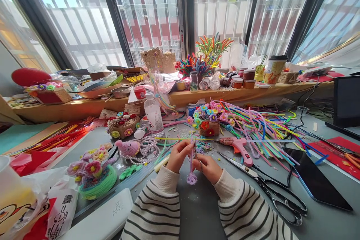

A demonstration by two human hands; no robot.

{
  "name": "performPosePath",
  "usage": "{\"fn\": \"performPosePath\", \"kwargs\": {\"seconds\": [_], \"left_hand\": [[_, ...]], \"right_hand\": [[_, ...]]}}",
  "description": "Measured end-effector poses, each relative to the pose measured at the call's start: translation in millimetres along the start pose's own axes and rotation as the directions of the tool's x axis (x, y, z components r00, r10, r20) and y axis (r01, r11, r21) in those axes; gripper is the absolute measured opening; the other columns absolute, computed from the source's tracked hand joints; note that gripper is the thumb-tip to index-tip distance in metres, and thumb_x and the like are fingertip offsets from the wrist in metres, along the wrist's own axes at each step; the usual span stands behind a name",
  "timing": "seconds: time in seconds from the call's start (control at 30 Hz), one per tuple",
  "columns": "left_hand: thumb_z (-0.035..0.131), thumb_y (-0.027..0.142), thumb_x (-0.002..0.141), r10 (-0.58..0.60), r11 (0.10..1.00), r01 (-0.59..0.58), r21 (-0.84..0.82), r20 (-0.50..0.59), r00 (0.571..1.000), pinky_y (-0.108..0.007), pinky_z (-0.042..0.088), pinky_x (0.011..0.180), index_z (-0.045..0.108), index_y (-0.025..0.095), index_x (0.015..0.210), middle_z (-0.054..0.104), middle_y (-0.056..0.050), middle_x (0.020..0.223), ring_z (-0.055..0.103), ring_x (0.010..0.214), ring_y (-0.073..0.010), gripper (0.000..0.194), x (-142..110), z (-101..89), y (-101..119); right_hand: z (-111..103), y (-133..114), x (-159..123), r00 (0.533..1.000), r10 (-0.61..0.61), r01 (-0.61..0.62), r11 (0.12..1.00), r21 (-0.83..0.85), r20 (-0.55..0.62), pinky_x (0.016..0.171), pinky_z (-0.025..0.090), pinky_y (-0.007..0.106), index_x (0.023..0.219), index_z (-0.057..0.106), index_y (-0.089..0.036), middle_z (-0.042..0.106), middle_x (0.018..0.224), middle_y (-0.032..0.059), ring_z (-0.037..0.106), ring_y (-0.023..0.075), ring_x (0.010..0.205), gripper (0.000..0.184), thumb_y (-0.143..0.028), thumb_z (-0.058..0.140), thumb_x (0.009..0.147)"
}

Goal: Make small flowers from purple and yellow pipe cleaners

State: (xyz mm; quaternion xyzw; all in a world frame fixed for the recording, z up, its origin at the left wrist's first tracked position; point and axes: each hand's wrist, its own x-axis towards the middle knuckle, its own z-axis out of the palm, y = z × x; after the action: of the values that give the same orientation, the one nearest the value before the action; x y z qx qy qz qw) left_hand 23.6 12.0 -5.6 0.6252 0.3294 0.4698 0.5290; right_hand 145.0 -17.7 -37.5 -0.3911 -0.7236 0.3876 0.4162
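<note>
My left hand (179,154) pinches a lilac pipe cleaner (191,161), whose lower end is curled into a small flower shape hanging between my hands. In my right hand (209,167) is a small pair of scissors (195,149), blades upward, right beside the pipe cleaner. Whether the blades touch it I cannot tell. A pink glue gun (239,149) lies just beyond my right hand, and large black-handled scissors (263,183) rest to its right. Small fuzzy scraps (206,147) are scattered past my fingertips.
A loose pile of coloured pipe cleaners (261,131) spreads at the back right. A clear bottle (153,114), bead strands (152,149) and a green flower pot (98,183) stand left. A black phone (317,180) lies right, a white power bank (104,213) front left.
</note>
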Motion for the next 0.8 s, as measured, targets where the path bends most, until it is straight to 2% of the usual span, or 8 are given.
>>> {"fn": "performPosePath", "kwargs": {"seconds": [0.1,0.3,0.47,0.57,0.8], "left_hand": [[0.05,0.033,0.064,-0.018,1.0,0.017,0.022,0.046,0.999,-0.023,0.035,0.057,0.048,0.015,0.055,0.053,-0.002,0.067,0.043,0.059,-0.0107,0.021,-0.4,0.0,1.7],[0.049,0.033,0.065,-0.068,0.997,0.07,-0.033,0.063,0.996,-0.022,0.033,0.051,0.048,0.015,0.057,0.051,0.001,0.057,0.042,0.051,-0.0086,0.02,-2.2,1.5,2.3],[0.048,0.03,0.066,-0.042,0.987,0.051,-0.152,0.062,0.997,-0.021,0.033,0.049,0.043,0.016,0.055,0.048,0.002,0.053,0.041,0.048,-0.0077,0.019,-3.2,2.4,0.9],[0.048,0.03,0.067,-0.032,0.988,0.046,-0.147,0.097,0.995,-0.021,0.032,0.048,0.041,0.016,0.057,0.048,0.003,0.052,0.042,0.047,-0.0077,0.019,-3.0,1.3,-0.6],[0.046,0.03,0.069,0.0,0.991,0.014,-0.135,0.108,0.994,-0.021,0.032,0.05,0.04,0.016,0.056,0.047,0.003,0.053,0.041,0.049,-0.0077,0.02,-2.4,-0.3,-3.0]], "right_hand": [[0.0,-0.8,-0.1,0.999,0.017,-0.017,1.0,0.01,-0.034,0.05,0.032,0.022,0.053,0.053,-0.014,0.043,0.052,-0.0007,0.039,0.0096,0.051,0.053,-0.06,0.031,0.069],[-0.1,-0.6,0.0,0.998,0.055,-0.054,0.996,0.073,-0.015,0.046,0.029,0.021,0.056,0.057,-0.013,0.04,0.046,-0.0024,0.034,0.0076,0.046,0.052,-0.059,0.035,0.068],[-2.5,-6.4,-1.1,0.998,0.027,-0.038,0.981,0.192,0.058,0.046,0.029,0.02,0.063,0.059,-0.013,0.043,0.051,-0.0019,0.036,0.0076,0.048,0.048,-0.057,0.041,0.065],[-3.4,-11.1,-2.0,0.996,0.004,-0.024,0.971,0.238,0.084,0.048,0.029,0.02,0.061,0.058,-0.013,0.045,0.054,-0.0015,0.037,0.0078,0.05,0.047,-0.057,0.041,0.065],[-2.3,-9.6,-1.9,0.996,-0.004,-0.024,0.957,0.291,0.094,0.045,0.027,0.02,0.059,0.055,-0.013,0.039,0.049,-0.0023,0.034,0.0074,0.046,0.053,-0.062,0.035,0.064]]}}
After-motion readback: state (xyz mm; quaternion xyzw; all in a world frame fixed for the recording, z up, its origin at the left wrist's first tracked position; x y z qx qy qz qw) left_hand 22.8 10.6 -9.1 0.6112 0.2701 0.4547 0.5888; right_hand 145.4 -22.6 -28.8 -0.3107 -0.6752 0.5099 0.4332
